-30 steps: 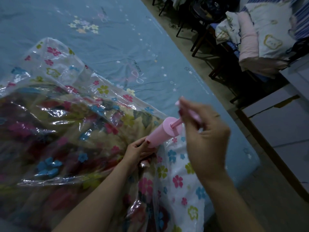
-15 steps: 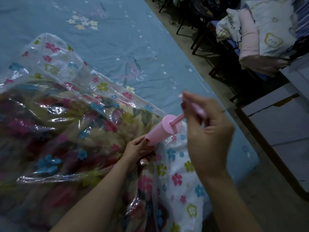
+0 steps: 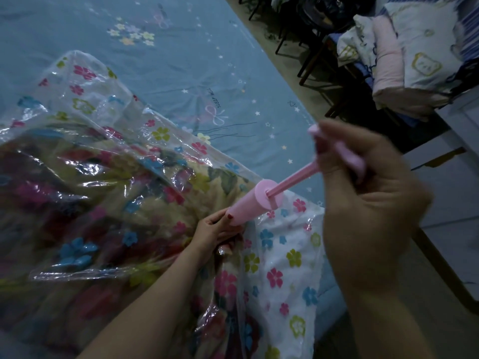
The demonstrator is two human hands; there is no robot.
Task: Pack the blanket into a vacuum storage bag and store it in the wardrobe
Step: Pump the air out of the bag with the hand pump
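The right hand (image 3: 368,193) has drawn the pump's handle (image 3: 339,151) up and away from the pump (image 3: 250,204) since half a second ago: then only a short stub of rod (image 3: 293,178) showed above the barrel cap, and now a long stretch of it is bared, so this is the upstroke of a pumping cycle. The right fingers are curled tight round the handle. The left hand (image 3: 215,233) grips the foot of the barrel, fingers wrapped round it where it meets the bag (image 3: 85,104), holding it down much as before. The blanket (image 3: 145,211), with its dark flower print, lies inside the clear flowered bag on the bed (image 3: 181,60); the plastic over it is wrinkled and loose in places, and the far corner of the bag is slack and unfilled, so by my judgement a good deal of air is yet to come out and more strokes are needed before the pack can go to the wardrobe. No wardrobe is in view that I can be sure of. The bed wears a blue sheet printed with small flowers, stars and a bow. The room is dim; to the right is a pale floor, and beyond the bed dark chairs (image 3: 311,47) and a heap of folded bedding (image 3: 414,55).
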